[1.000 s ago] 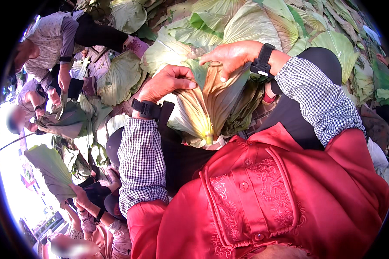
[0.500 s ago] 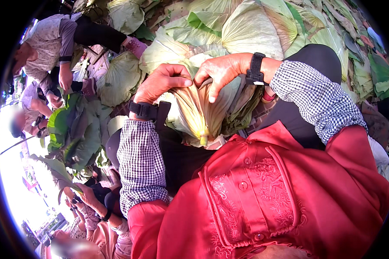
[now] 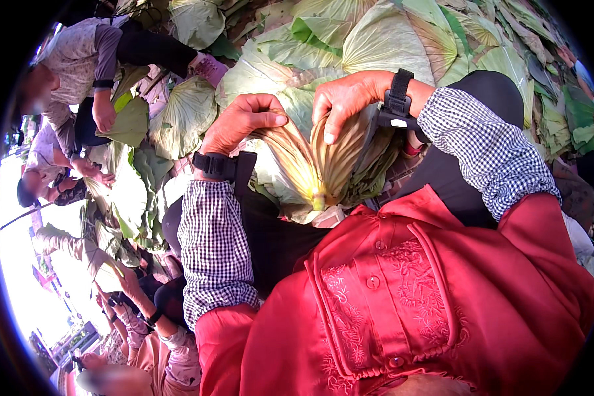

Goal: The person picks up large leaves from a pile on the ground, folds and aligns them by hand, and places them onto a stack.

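Note:
A dried, pleated yellow-brown leaf [image 3: 317, 171] stands fanned over my lap, narrowing to a pale stub at its base near me. My left hand [image 3: 247, 122] pinches its upper left edge between thumb and fingers. My right hand [image 3: 340, 105], higher and to the right, grips the right half of the leaf with curled fingers. A gap opens between the two halves at the top. Paler green leaves [image 3: 270, 185] lie beneath and around it. Both wrists wear black straps over checked sleeves.
A wide layer of large green and pale leaves [image 3: 389, 39] covers the ground ahead and to the right. At the left, a co-worker [image 3: 79, 66] bends over leaves, another person [image 3: 46, 158] sits behind, and a person [image 3: 165, 350] at lower left handles a leaf. My dark knee [image 3: 488, 92] rises at right.
My left hand has shifted slightly left and the leaf's halves are spread wider at the top. My right fingers have closed down onto the leaf. The co-workers' hands and leaves at left have moved.

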{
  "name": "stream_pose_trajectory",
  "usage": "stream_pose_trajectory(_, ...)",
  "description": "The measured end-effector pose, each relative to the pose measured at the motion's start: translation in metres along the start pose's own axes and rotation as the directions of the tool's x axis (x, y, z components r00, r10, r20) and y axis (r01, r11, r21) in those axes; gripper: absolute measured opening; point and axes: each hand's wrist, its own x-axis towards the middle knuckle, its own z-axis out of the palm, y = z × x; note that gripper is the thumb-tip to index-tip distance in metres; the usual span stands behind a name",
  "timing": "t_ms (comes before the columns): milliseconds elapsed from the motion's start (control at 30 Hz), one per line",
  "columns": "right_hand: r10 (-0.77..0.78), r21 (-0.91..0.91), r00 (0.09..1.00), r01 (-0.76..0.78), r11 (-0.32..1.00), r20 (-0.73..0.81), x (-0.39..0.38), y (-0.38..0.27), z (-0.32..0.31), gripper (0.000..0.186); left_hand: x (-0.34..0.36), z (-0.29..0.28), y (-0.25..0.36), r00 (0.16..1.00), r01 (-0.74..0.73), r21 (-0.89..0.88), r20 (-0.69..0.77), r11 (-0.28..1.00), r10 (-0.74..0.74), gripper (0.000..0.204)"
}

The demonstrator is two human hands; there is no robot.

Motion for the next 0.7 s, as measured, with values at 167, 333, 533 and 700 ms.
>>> stream_pose_trajectory(167, 0.010, -0.032, 1.000, -0.009, 0.999, 0.026, -0.003, -0.002, -0.005, 0.037, 0.001, 0.000, 0.000, 0.999, -0.010, 0.012, -0.033, 1.000, 0.010, 0.012)
stream_pose_trajectory(333, 0.041, -0.135, 0.997, -0.031, 0.990, 0.068, -0.001, -0.024, 0.003, 0.035, 0.001, 0.005, 0.006, 1.000, 0.009, 0.036, -0.029, 0.999, -0.008, 0.011)
stream_pose_trajectory(533, -0.072, -0.078, 0.997, 0.074, 0.994, 0.034, 0.002, -0.029, 0.011, 0.034, 0.004, 0.003, 0.005, 0.998, -0.042, 0.042, -0.038, 0.998, 0.044, 0.010)
stream_pose_trajectory(700, 0.056, 0.015, 0.996, -0.057, 0.998, 0.073, -0.005, -0.026, 0.002, 0.033, 0.001, -0.002, 0.002, 0.994, -0.032, 0.009, -0.107, 0.999, 0.033, 0.011)
